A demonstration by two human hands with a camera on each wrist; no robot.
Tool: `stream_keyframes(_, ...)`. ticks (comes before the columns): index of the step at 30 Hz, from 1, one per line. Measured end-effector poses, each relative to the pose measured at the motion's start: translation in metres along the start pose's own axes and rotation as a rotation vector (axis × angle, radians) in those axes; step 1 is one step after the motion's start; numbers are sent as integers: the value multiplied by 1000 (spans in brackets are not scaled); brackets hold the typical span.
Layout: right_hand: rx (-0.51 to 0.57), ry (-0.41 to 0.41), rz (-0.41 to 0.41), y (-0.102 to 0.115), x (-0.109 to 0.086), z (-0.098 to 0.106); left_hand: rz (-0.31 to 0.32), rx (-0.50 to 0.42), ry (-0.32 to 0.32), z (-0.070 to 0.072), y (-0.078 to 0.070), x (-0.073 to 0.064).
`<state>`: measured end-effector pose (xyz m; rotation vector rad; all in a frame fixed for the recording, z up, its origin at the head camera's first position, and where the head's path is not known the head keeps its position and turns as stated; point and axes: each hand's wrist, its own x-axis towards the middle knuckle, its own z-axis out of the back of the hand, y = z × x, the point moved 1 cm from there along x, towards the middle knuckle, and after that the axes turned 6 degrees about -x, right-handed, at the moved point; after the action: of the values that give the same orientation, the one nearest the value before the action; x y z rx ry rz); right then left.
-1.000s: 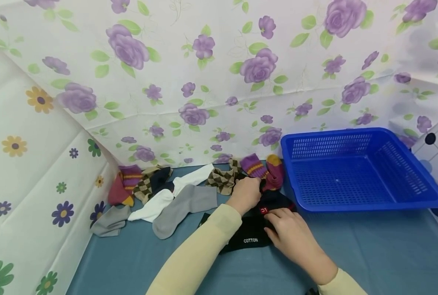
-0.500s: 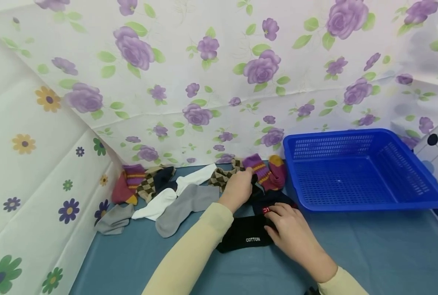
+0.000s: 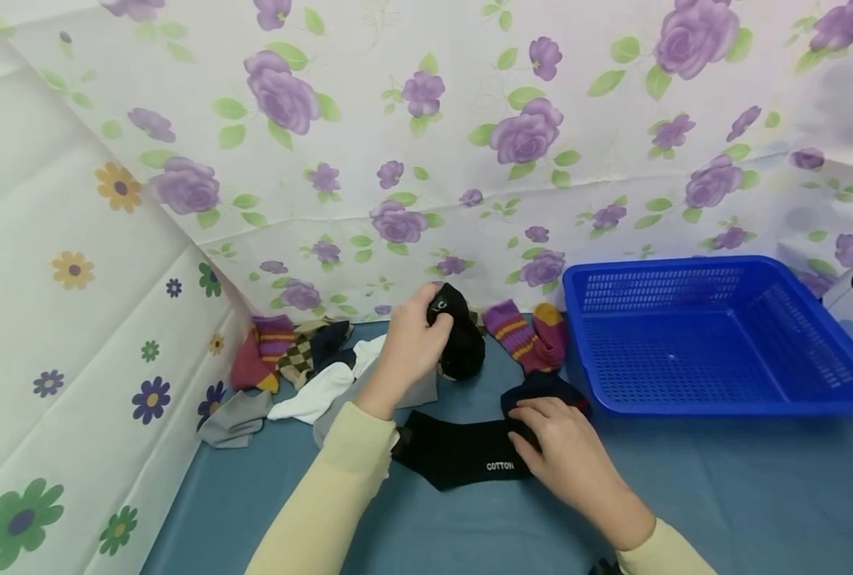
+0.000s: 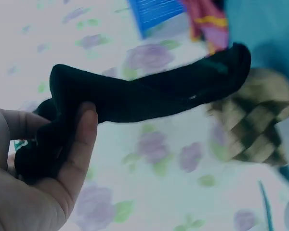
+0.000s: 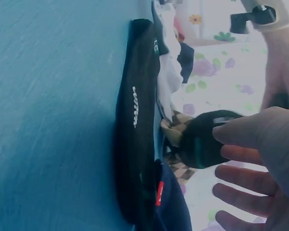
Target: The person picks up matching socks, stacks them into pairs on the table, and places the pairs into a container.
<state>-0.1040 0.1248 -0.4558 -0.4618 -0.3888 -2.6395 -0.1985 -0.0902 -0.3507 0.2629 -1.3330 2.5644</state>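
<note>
My left hand (image 3: 412,339) pinches a black sock (image 3: 464,347) between thumb and fingers, lifted over the row of socks. In the left wrist view the held sock (image 4: 149,94) stretches sideways from my fingertips. A second black sock (image 3: 455,454), lettered COTTON, lies flat in front. My right hand (image 3: 570,455) hovers by its right end, fingers loosely bent and parted, holding nothing in the right wrist view. Just beyond those fingers lies a navy sock (image 3: 537,389) with a red tag (image 5: 159,193), which overlaps the flat sock's end in the right wrist view.
A blue plastic basket (image 3: 685,403) stands at the back right. Beside it lies a purple and maroon striped sock (image 3: 516,335). White (image 3: 319,391), grey (image 3: 232,419), checkered (image 3: 295,363) and maroon socks (image 3: 249,367) lie at the left. Floral sheeting (image 3: 455,200) hangs behind.
My left hand has picked the black sock up from beside the checkered sock and raised it to the left. The right hand has stayed nearly in place.
</note>
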Motion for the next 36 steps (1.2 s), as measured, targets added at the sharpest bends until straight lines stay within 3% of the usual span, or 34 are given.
stream_keyframes(4,48,-62,-8,3,5,3,-18,-71,11,17,-10,-8)
stream_keyframes(7,101,-105,-19,6,10,7,-38,-105,35,22,-15,-15)
stream_keyframes(15,219,-151,-90,19,33,18,-44,-305,247,18,-33,-32)
stream_keyframes(20,331,-132,-108,20,38,16,-30,-352,371,14,-49,-42)
stream_keyframes(23,387,-139,-83,19,38,14,-22,-347,427,6,-42,-44)
stream_keyframes(28,441,-167,-60,17,40,14,-29,-341,466,-10,-25,-43)
stream_keyframes(32,452,-154,-71,15,39,16,-30,-330,464,-18,-18,-45)
stream_keyframes(36,464,-109,-87,13,37,19,-27,-301,407,-22,-15,-45)
